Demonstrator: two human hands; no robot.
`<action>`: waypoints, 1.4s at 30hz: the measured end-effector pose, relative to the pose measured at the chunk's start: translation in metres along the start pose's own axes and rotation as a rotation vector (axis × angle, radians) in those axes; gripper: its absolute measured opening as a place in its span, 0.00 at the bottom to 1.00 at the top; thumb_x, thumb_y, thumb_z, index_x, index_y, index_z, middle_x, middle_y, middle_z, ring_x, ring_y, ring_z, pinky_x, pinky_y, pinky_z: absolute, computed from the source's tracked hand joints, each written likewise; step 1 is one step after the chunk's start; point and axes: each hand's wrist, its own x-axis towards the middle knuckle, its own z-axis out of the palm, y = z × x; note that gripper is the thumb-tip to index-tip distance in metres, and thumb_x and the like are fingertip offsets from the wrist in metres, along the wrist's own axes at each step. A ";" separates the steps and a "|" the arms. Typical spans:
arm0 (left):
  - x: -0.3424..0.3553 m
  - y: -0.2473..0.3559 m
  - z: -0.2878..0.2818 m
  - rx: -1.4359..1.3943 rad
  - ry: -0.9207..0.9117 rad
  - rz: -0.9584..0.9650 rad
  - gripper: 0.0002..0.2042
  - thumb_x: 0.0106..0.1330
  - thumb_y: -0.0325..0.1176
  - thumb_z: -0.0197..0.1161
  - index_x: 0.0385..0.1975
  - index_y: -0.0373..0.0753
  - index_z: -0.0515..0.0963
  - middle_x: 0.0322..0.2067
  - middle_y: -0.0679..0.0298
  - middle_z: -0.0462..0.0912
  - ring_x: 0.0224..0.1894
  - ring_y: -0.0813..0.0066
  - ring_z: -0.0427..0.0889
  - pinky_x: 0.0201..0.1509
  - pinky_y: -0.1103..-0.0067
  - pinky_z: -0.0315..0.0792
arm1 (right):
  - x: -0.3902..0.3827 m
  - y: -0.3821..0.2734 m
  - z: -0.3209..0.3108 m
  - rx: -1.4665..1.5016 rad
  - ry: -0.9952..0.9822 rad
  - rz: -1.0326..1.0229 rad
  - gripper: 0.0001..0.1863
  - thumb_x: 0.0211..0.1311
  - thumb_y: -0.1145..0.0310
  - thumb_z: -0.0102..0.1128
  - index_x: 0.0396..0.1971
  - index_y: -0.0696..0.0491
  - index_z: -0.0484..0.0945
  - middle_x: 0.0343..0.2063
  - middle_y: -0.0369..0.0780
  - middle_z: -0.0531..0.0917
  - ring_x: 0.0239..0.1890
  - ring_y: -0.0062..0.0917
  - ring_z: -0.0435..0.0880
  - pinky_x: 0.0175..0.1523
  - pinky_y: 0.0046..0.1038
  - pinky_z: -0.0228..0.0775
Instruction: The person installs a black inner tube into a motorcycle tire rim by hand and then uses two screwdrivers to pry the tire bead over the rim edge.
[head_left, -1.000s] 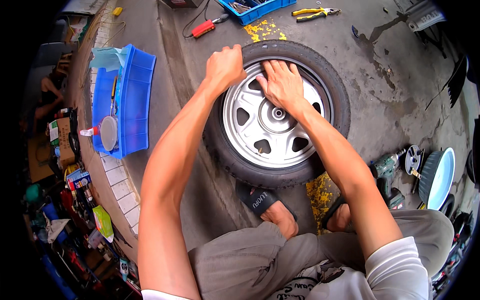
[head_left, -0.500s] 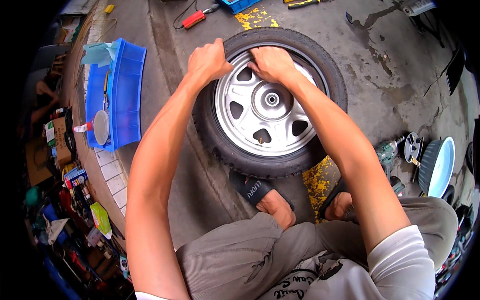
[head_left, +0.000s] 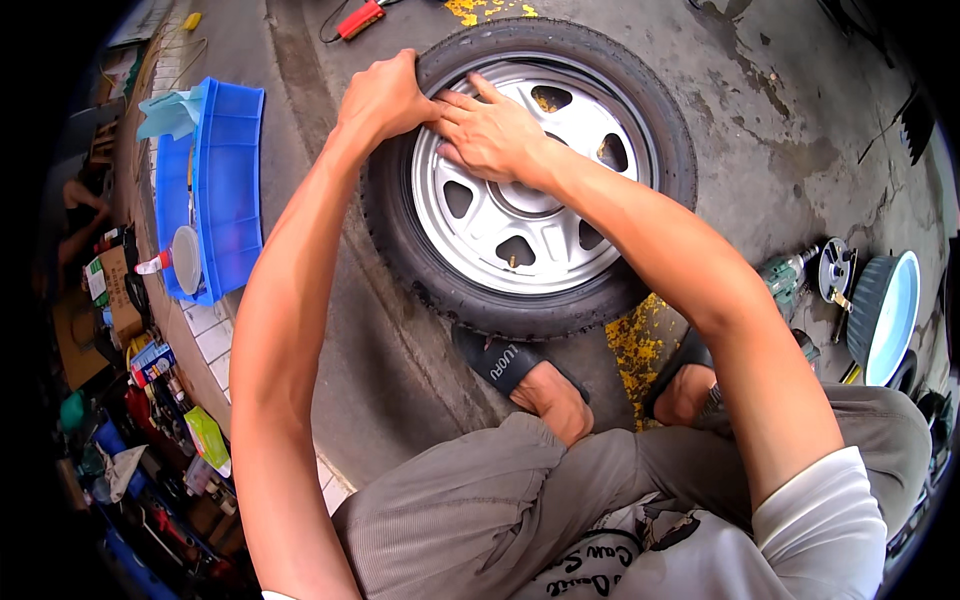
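Observation:
A black tyre (head_left: 672, 180) on a silver spoked wheel rim (head_left: 550, 238) lies in front of my feet. At its upper left edge, my left hand (head_left: 385, 98) is closed over the tyre, the thumb reaching inward across the sidewall toward the rim. My right hand (head_left: 492, 132) lies open on the upper left of the rim, fingers spread and close to my left thumb. It covers part of the hub and the spokes. A small brass-coloured valve stem (head_left: 513, 262) shows in the lowest rim opening.
On the left stands a blue plastic crate (head_left: 232, 185) holding a round lid-like piece. To the right are a green power drill (head_left: 783, 277), a metal disc part (head_left: 835, 268) and a basin (head_left: 888, 318). A red-handled tool (head_left: 361, 19) lies beyond the tyre.
My right hand has slid left on the rim toward my left hand, its fingers spreading. The tyre sits slightly higher in view, and the rim openings are at a turned angle.

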 end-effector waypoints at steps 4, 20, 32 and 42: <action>0.000 -0.005 0.000 0.019 0.025 -0.006 0.39 0.48 0.44 0.77 0.63 0.33 0.80 0.51 0.43 0.89 0.55 0.44 0.88 0.62 0.61 0.80 | 0.026 0.004 -0.006 0.113 -0.112 0.086 0.23 0.71 0.54 0.59 0.53 0.55 0.85 0.63 0.42 0.83 0.71 0.31 0.75 0.79 0.43 0.55; -0.012 -0.001 0.008 0.029 0.059 0.032 0.28 0.51 0.39 0.73 0.49 0.27 0.77 0.41 0.34 0.87 0.47 0.32 0.87 0.55 0.53 0.80 | -0.073 0.013 -0.007 -0.110 0.205 0.660 0.37 0.80 0.47 0.48 0.78 0.57 0.65 0.77 0.46 0.69 0.81 0.38 0.61 0.86 0.48 0.41; 0.000 0.003 0.037 -0.040 -0.044 -0.112 0.30 0.57 0.26 0.65 0.61 0.26 0.68 0.58 0.36 0.80 0.60 0.35 0.83 0.64 0.47 0.76 | -0.070 -0.004 -0.011 0.032 0.264 0.571 0.37 0.81 0.46 0.50 0.74 0.63 0.69 0.75 0.55 0.69 0.79 0.47 0.65 0.82 0.50 0.54; 0.048 0.029 0.040 -0.161 0.040 0.060 0.37 0.54 0.30 0.73 0.69 0.41 0.74 0.60 0.49 0.80 0.64 0.45 0.81 0.68 0.58 0.76 | -0.071 -0.004 -0.004 0.032 0.109 0.608 0.40 0.82 0.42 0.44 0.80 0.57 0.60 0.81 0.48 0.61 0.84 0.41 0.56 0.84 0.50 0.47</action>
